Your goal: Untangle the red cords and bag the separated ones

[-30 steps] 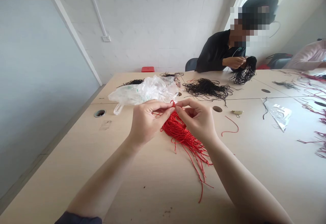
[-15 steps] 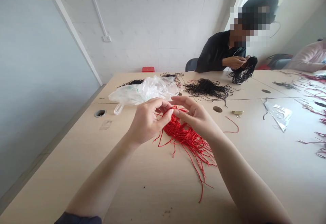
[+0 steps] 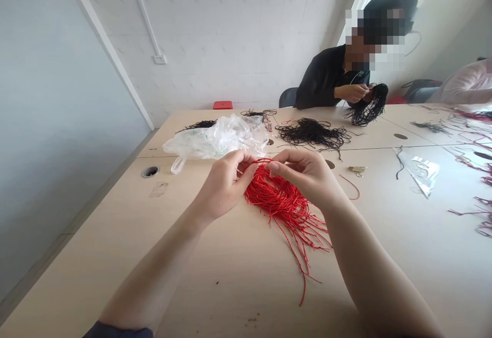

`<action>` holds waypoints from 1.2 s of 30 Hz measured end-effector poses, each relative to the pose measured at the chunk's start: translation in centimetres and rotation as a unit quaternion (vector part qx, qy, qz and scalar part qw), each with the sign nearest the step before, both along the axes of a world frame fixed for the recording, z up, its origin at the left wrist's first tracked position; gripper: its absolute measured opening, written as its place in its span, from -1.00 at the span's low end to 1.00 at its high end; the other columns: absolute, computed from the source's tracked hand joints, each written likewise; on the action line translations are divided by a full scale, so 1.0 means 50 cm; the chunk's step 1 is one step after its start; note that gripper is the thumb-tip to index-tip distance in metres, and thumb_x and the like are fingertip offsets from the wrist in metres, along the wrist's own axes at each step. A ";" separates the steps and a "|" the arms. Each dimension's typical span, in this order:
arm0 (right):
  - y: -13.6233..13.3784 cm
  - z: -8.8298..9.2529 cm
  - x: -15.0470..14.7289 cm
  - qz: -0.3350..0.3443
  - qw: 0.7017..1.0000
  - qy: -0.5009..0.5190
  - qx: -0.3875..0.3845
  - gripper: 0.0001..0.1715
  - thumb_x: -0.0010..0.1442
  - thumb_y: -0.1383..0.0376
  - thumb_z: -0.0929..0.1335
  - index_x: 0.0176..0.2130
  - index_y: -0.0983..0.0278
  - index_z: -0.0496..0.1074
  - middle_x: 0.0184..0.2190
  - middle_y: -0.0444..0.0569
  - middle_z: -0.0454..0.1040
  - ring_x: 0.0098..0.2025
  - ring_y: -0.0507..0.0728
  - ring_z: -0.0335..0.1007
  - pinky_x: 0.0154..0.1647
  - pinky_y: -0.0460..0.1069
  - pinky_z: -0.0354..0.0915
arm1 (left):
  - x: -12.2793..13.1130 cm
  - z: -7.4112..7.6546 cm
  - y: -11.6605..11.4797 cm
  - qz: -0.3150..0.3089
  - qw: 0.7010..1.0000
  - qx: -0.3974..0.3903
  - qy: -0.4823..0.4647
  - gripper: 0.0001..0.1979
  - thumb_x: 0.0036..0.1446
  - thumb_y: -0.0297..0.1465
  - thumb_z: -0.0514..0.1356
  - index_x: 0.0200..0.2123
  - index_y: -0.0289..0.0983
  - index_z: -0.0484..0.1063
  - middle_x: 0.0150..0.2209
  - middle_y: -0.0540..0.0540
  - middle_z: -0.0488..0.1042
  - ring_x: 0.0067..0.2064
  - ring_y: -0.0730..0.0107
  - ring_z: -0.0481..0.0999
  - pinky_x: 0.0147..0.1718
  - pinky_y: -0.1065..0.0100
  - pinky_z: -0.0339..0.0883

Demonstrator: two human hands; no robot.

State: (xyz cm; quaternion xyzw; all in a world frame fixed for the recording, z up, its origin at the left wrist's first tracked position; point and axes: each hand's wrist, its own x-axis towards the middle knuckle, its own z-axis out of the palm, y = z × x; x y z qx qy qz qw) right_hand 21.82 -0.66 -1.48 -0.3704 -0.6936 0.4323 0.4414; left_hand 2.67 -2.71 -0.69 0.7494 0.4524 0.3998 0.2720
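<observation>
A short stretch of red cord (image 3: 262, 160) runs between my two hands. My left hand (image 3: 226, 184) pinches it at one side, thumb against fingers. Opposite, my right hand (image 3: 302, 174) is closed on the cord between thumb and forefinger. Just below and behind the hands lies a loose bundle of red cords (image 3: 282, 199) on the table, its strands fanning out toward me. Whether the held piece is joined to the bundle I cannot tell.
Past my hands lies a crumpled clear plastic bag (image 3: 219, 138) and a pile of black cords (image 3: 313, 133). To the right are a gold binder clip (image 3: 357, 170) and a clear triangular ruler (image 3: 421, 174). Across the table a person (image 3: 326, 76) holds black cords.
My hands have moved apart from touching fingertips, the right one shifting rightward. A stretch of red cord now shows between them, and more of the bundle is visible.
</observation>
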 end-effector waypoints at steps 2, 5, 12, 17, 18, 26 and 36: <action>-0.001 0.000 0.002 0.039 0.999 0.006 -0.023 -0.62 0.21 0.05 0.35 -0.38 0.29 0.54 -0.58 -0.11 0.34 -0.57 -0.06 0.11 -0.63 -0.11 0.00 | 0.000 0.001 0.000 -0.001 1.000 -0.003 -0.011 -0.80 0.31 -0.25 0.05 -0.27 -0.25 0.34 -0.30 -0.02 0.43 -0.27 0.42 0.45 -0.35 0.36 0.33; 0.002 -0.005 0.003 0.088 0.989 0.025 -0.119 -0.51 0.31 0.04 0.21 -0.32 0.28 0.57 -0.62 -0.11 0.32 -0.60 -0.05 0.08 -0.68 -0.11 -0.05 | 0.000 0.001 0.000 -0.010 1.000 -0.005 -0.024 -0.80 0.32 -0.27 0.02 -0.29 -0.24 0.31 -0.34 -0.01 0.40 -0.29 0.44 0.41 -0.33 0.36 0.30; 0.009 -0.018 -0.011 0.059 0.993 0.017 -0.101 -0.74 0.17 0.12 0.39 -0.26 0.26 0.53 -0.61 -0.18 0.35 -0.65 -0.11 0.00 -0.71 -0.14 -0.13 | 0.001 -0.009 0.002 -0.004 0.999 -0.026 -0.041 -0.81 0.31 -0.24 0.04 -0.25 -0.24 0.32 -0.27 -0.05 0.43 -0.24 0.38 0.46 -0.24 0.29 0.33; 0.009 -0.022 -0.017 0.013 0.993 0.038 -0.108 -0.74 0.18 0.14 0.38 -0.20 0.25 0.49 -0.54 -0.14 0.45 -0.65 -0.09 0.11 -0.69 -0.14 -0.03 | 0.002 -0.004 -0.002 -0.001 1.000 -0.020 -0.018 -0.82 0.30 -0.27 0.05 -0.26 -0.24 0.33 -0.33 -0.04 0.42 -0.28 0.38 0.44 -0.30 0.30 0.32; 0.008 -0.022 -0.017 0.009 0.994 0.043 -0.104 -0.74 0.18 0.13 0.38 -0.20 0.24 0.48 -0.54 -0.14 0.44 -0.64 -0.09 0.13 -0.68 -0.14 0.00 | 0.003 -0.003 -0.003 -0.002 1.000 -0.020 -0.015 -0.82 0.30 -0.27 0.05 -0.25 -0.25 0.34 -0.33 -0.05 0.43 -0.28 0.38 0.44 -0.31 0.31 0.32; 0.005 -0.017 -0.015 0.033 0.998 0.037 -0.048 -0.76 0.24 0.12 0.35 -0.28 0.25 0.37 -0.55 -0.20 0.29 -0.62 -0.11 0.03 -0.65 -0.14 -0.05 | 0.005 0.000 -0.003 -0.046 0.997 -0.048 -0.035 -0.80 0.29 -0.25 0.08 -0.29 -0.25 0.36 -0.33 -0.01 0.42 -0.31 0.44 0.38 -0.32 0.34 0.28; 0.009 -0.019 0.000 0.076 0.995 0.021 -0.058 -0.73 0.20 0.09 0.38 -0.26 0.22 0.32 -0.59 -0.19 0.33 -0.62 -0.08 0.08 -0.65 -0.12 -0.06 | -0.007 0.015 -0.007 -0.103 0.981 -0.154 -0.057 -0.75 0.26 -0.20 0.10 -0.29 -0.27 0.41 -0.35 -0.04 0.44 -0.28 0.39 0.42 -0.26 0.32 0.28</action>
